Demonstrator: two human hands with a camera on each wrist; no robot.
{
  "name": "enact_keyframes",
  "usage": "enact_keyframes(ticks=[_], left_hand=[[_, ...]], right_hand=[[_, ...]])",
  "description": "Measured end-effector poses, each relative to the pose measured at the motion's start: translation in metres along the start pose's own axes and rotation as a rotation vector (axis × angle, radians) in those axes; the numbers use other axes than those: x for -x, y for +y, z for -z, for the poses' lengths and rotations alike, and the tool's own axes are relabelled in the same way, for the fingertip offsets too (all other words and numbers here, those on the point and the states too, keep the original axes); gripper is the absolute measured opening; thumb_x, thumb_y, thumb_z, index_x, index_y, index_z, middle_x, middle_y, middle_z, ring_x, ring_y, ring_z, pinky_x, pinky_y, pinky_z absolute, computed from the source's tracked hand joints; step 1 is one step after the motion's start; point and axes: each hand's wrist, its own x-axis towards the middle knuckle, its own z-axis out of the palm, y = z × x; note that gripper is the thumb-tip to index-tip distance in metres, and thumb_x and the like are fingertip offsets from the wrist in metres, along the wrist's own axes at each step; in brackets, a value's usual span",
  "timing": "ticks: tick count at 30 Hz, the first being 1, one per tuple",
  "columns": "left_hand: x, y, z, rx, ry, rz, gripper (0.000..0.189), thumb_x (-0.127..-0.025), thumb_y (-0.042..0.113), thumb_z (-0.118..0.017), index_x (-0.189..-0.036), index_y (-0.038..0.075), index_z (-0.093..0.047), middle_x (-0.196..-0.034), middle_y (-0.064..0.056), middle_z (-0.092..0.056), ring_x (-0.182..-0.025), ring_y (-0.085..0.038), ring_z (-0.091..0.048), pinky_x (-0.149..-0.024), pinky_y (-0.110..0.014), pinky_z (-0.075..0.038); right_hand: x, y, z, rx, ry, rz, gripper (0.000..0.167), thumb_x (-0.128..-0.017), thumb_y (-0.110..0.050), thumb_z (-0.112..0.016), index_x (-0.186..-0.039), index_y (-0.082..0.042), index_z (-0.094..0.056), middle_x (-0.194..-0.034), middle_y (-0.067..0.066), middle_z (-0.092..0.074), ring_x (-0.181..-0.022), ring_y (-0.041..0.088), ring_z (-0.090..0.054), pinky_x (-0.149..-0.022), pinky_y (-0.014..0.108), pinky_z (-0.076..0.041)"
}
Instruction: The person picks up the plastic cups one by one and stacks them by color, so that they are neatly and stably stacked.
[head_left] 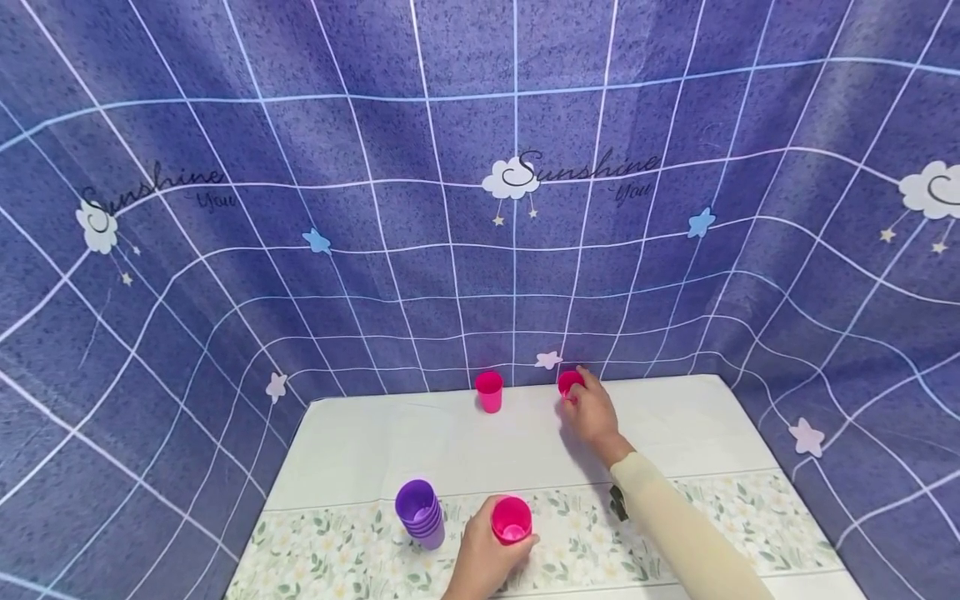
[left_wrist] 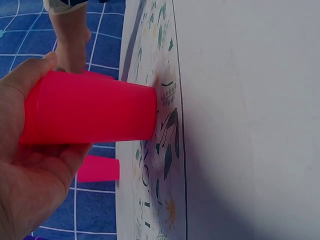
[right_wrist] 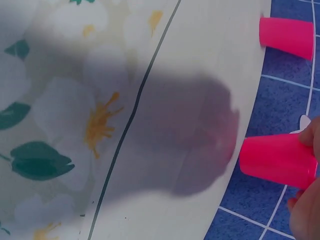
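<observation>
My left hand curls round a bright pink plastic cup near the front of the table. In the left wrist view this cup is upright, its base at the flowered cloth. At the far side, my right hand grips the rim of another pink cup. The right wrist view has that cup upright, with fingers at its rim. A third pink cup stands alone to its left. Left of my left hand is a nested stack of purple cups.
A white tablecloth with a flowered band covers the table. Blue gridded curtain hangs close behind the far edge and along both sides. A small dark object shows beside the right sleeve; its kind is unclear.
</observation>
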Motion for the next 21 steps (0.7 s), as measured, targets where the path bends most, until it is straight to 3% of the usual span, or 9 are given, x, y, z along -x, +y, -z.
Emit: enact_keyframes(ticks=[3, 5, 10, 12, 16, 21], left_hand=[[0.001, 0.0, 0.0, 0.003, 0.004, -0.024, 0.063, -0.075, 0.039, -0.095, -0.128, 0.022, -0.065, -0.113, 0.005, -0.077, -0.106, -0.014, -0.074, -0.096, -0.036, -0.064], [0.0, 0.0, 0.0, 0.004, 0.004, -0.039, 0.063, -0.075, 0.038, -0.095, -0.128, 0.021, -0.065, -0.114, 0.004, -0.077, -0.106, -0.016, -0.074, -0.095, -0.037, -0.064], [0.0, 0.0, 0.0, 0.009, 0.006, -0.042, 0.063, -0.075, 0.038, -0.095, -0.127, 0.021, -0.065, -0.113, 0.004, -0.077, -0.107, -0.018, -0.075, -0.095, -0.037, -0.064], [0.0, 0.0, 0.0, 0.008, 0.009, -0.045, 0.063, -0.074, 0.038, -0.095, -0.127, 0.022, -0.065, -0.113, 0.004, -0.077, -0.106, -0.017, -0.075, -0.095, -0.037, -0.064], [0.0, -0.001, 0.001, 0.001, 0.01, -0.049, 0.064, -0.074, 0.04, -0.095, -0.127, 0.021, -0.065, -0.113, 0.004, -0.078, -0.106, -0.017, -0.075, -0.095, -0.036, -0.063], [0.0, -0.002, 0.001, 0.011, 0.003, -0.057, 0.064, -0.075, 0.04, -0.095, -0.128, 0.02, -0.065, -0.114, 0.003, -0.077, -0.107, -0.018, -0.075, -0.096, -0.039, -0.064]], right_hand=[[0.004, -0.005, 0.002, -0.059, 0.009, -0.003, 0.013, -0.09, -0.01, -0.073, -0.082, -0.008, -0.064, -0.154, 0.021, -0.055, -0.144, 0.042, -0.052, -0.12, 0.052, -0.049], [0.007, -0.009, 0.004, -0.092, 0.029, -0.001, 0.014, -0.087, -0.011, -0.076, -0.091, -0.006, -0.064, -0.148, 0.022, -0.056, -0.14, 0.042, -0.054, -0.116, 0.053, -0.052], [0.014, -0.019, 0.008, -0.122, 0.049, 0.003, 0.061, -0.079, -0.012, -0.083, -0.135, -0.002, -0.06, -0.134, 0.022, -0.056, -0.124, 0.04, -0.058, -0.101, 0.054, -0.061], [0.016, -0.023, 0.009, -0.121, 0.04, 0.001, 0.07, -0.078, -0.012, -0.084, -0.143, -0.003, -0.059, -0.131, 0.019, -0.056, -0.122, 0.038, -0.058, -0.099, 0.052, -0.061], [0.02, -0.028, 0.012, -0.122, 0.06, 0.039, 0.065, -0.073, -0.011, -0.086, -0.134, -0.003, -0.067, -0.124, 0.015, -0.056, -0.118, 0.037, -0.056, -0.096, 0.049, -0.061], [0.027, -0.037, 0.018, -0.169, 0.142, 0.133, 0.059, -0.065, -0.008, -0.091, -0.122, -0.006, -0.073, -0.116, 0.017, -0.056, -0.111, 0.039, -0.055, -0.084, 0.05, -0.06]])
